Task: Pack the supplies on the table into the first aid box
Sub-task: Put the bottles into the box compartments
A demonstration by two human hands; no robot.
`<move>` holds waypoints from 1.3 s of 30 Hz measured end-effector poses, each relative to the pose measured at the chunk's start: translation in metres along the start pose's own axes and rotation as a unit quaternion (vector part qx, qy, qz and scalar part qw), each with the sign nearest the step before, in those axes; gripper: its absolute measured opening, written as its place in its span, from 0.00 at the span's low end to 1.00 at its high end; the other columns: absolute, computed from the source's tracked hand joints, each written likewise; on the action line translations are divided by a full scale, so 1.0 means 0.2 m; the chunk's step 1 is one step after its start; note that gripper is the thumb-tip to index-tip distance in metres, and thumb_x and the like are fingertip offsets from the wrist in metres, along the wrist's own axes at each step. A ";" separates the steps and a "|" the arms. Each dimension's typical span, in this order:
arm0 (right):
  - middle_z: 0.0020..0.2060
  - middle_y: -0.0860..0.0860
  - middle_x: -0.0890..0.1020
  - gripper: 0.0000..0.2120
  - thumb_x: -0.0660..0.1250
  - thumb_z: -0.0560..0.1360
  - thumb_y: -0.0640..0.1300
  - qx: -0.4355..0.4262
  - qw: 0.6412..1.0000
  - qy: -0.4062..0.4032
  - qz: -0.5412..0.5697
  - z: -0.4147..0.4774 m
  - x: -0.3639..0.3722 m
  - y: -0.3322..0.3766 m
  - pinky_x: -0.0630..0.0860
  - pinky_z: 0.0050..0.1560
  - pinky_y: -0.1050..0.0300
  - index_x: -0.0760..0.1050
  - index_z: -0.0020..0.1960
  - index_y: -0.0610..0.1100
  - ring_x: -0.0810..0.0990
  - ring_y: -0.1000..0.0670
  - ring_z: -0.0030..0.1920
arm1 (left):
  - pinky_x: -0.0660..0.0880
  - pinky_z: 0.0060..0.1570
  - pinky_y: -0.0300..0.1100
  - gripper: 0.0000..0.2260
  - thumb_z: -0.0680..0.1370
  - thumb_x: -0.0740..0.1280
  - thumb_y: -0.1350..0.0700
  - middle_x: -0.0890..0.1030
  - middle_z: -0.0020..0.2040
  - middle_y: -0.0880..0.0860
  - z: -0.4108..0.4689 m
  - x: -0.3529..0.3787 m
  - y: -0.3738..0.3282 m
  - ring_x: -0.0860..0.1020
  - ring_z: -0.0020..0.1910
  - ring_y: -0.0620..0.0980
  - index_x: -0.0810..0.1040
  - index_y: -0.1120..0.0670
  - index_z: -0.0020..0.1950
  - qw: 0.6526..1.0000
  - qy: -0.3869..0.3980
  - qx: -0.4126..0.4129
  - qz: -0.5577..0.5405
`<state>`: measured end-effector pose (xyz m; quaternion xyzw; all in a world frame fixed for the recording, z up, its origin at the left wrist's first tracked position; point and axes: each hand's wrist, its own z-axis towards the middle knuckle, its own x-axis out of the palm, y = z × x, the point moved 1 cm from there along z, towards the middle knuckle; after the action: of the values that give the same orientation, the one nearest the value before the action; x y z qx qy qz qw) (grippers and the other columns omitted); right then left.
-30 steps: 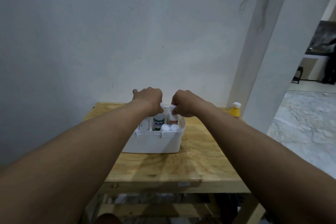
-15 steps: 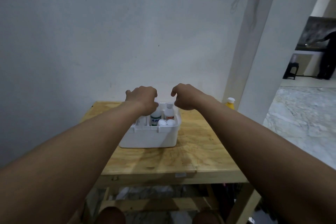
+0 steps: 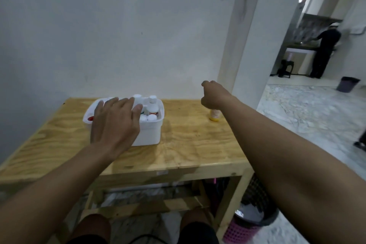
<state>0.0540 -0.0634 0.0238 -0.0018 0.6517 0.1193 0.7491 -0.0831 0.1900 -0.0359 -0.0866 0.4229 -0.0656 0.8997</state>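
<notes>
A wooden table bears a white box and yellow bottle.

Both forearms are bare from wrist to elbow, with no sleeve, watch or ring showing on the left hand or the right hand. At the lower edge, bare knees emerge from what seem to be dark shorts, though the cloth is dim.

A plain white wall stands behind a plywood-topped wooden table. To the right, a white pillar borders an opening onto a marble-patterned floor. Beyond it, a dark bin stands on the floor near a counter.
</notes>
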 end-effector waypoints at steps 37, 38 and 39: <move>0.42 0.46 0.85 0.12 0.75 0.74 0.44 -0.078 0.993 -0.046 0.069 -0.07 -0.49 0.30 0.82 0.40 0.57 0.82 0.56 0.43 0.87 0.49 0.40 | 0.50 0.72 0.68 0.30 0.82 0.44 0.40 0.70 0.75 0.59 -0.18 0.10 0.07 0.63 0.76 0.63 0.67 0.54 0.77 0.991 0.066 -0.002 0.114; 0.43 0.46 0.86 0.12 0.75 0.74 0.44 -0.082 0.993 -0.050 0.075 -0.08 -0.51 0.33 0.82 0.41 0.57 0.82 0.56 0.42 0.87 0.49 0.40 | 0.50 0.72 0.68 0.30 0.82 0.44 0.40 0.69 0.75 0.59 -0.18 0.10 0.07 0.62 0.76 0.62 0.66 0.53 0.77 0.991 0.067 -0.003 0.115; 0.43 0.46 0.86 0.12 0.75 0.74 0.43 -0.087 0.991 -0.052 0.082 -0.08 -0.52 0.37 0.83 0.41 0.57 0.82 0.56 0.41 0.87 0.49 0.40 | 0.49 0.72 0.68 0.30 0.82 0.43 0.40 0.69 0.75 0.59 -0.18 0.10 0.07 0.62 0.76 0.62 0.66 0.53 0.78 0.991 0.068 -0.002 0.114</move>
<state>0.0114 -0.0125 0.1346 -0.0071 0.5966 0.2364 0.7669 -0.0977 0.1956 -0.0766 -0.0349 0.4899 0.0328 0.8704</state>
